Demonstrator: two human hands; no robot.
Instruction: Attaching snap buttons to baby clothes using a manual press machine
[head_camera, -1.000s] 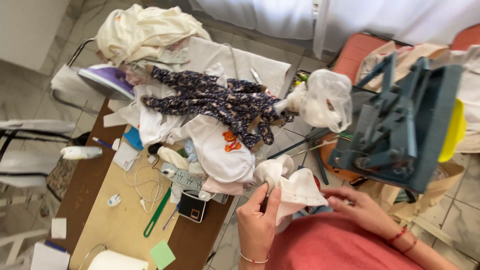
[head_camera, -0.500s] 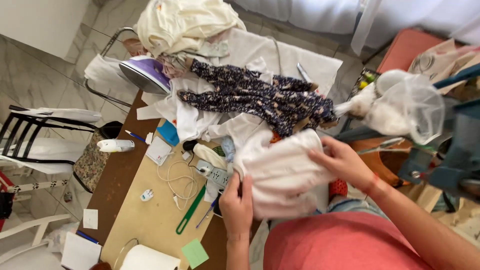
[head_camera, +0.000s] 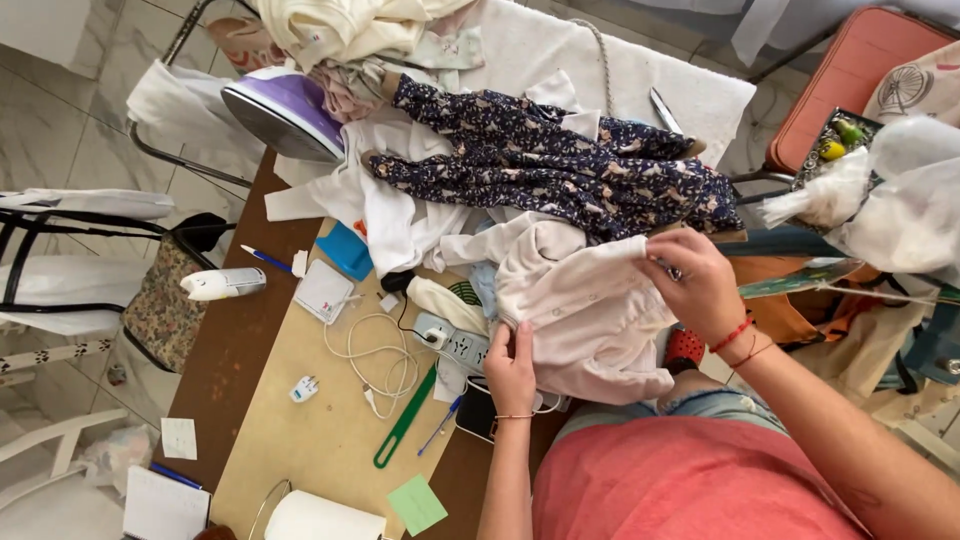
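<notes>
I see the pale cloth stretched between both hands, its long axis running from the left hand up to the right hand. Left pinches the lower edge, right grips the upper edge, above the bench.

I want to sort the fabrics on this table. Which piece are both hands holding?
The pale pink garment: the left hand pins its lower edge, the right hand pinches its top. The dark floral fabric and white cloth lie untouched behind it.
</notes>
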